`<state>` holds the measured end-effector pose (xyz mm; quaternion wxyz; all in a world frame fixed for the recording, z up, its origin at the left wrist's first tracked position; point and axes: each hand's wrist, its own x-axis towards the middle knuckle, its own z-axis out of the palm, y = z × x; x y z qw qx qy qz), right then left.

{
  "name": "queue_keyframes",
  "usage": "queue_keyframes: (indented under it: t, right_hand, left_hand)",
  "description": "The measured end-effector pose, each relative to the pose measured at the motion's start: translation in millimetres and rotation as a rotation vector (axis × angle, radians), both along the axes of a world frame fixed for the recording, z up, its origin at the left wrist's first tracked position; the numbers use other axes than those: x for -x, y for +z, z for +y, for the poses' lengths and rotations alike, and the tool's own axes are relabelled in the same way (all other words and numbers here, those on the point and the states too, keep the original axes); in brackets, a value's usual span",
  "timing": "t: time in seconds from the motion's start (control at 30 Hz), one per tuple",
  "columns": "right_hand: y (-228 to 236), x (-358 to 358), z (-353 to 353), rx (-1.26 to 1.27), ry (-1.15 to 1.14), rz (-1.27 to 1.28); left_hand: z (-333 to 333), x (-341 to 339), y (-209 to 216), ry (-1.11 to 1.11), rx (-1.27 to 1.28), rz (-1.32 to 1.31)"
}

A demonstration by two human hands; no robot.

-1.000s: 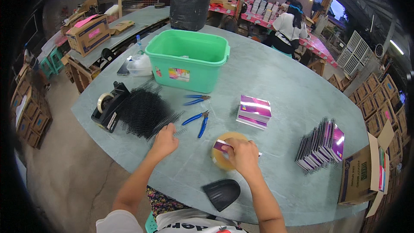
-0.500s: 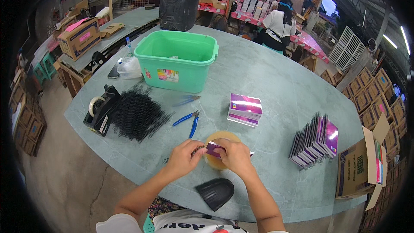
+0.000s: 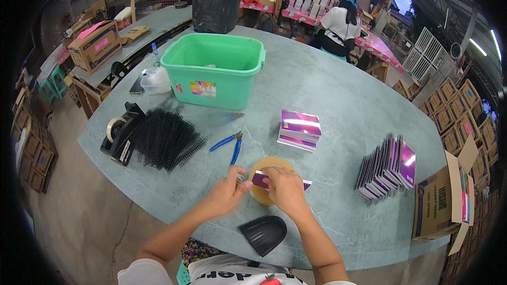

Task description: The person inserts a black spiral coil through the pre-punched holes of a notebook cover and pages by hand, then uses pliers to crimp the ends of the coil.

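Note:
My right hand [image 3: 283,187] grips a small purple notebook [image 3: 259,179], thumb on its cover, above a round yellowish tape roll [image 3: 272,164]. My left hand [image 3: 226,195] is beside the notebook's left end, thumb and forefinger apart. Any coil between those fingers is too small to make out. Beyond my left hand lie blue-handled cutters [image 3: 230,145]. Farther left is a heap of black spiral coils [image 3: 165,138]. A stack of purple notebooks [image 3: 299,130] stands beyond my right hand. Near the table's front edge rests a black curved holder [image 3: 264,236].
A green tub [image 3: 216,82] stands at the back, with a black tape dispenser [image 3: 122,136] at left. Coil-bound notebooks [image 3: 385,169] stand in a row at right, beside an open carton [image 3: 435,206]. A person [image 3: 340,24] sits at a far table.
My left thumb and forefinger have parted, and the coil end that showed beside that hand is out of sight. The right hand keeps its hold on the notebook. The whole view has shifted slightly.

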<state>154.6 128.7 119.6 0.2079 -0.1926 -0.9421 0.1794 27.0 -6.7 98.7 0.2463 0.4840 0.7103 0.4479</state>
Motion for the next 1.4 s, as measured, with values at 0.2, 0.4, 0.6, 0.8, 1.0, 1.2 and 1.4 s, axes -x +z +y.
queue_keyframes:
  t: [0.2, 0.4, 0.6, 0.8, 1.0, 1.2, 1.4]
  right_hand:
    - [5, 0, 1, 0.034, -0.007, -0.006]
    - [7, 0, -3, 0.074, 0.010, 0.025]
    - [7, -3, -5, 0.034, 0.028, 0.051]
    - [7, -5, -9, 0.002, 0.088, 0.089]
    - [6, -4, -11, -0.070, 0.051, 0.088]
    - [-6, 11, -10, -0.016, -0.020, 0.228]
    - [-11, 8, 0, 0.101, 0.123, 0.294]
  left_hand:
    - [2, -1, 24, -0.091, 0.066, 0.012]
    - [8, 3, 5, -0.088, -0.179, 0.163]
    - [7, 7, 4, -0.099, 0.019, 0.188]
    - [8, 5, 5, 0.026, -0.126, 0.309]
    - [6, 25, 19, -0.111, 0.079, 0.117]
    - [9, 21, 25, -0.039, -0.028, 0.226]
    - [9, 5, 9, -0.025, -0.276, 0.586]
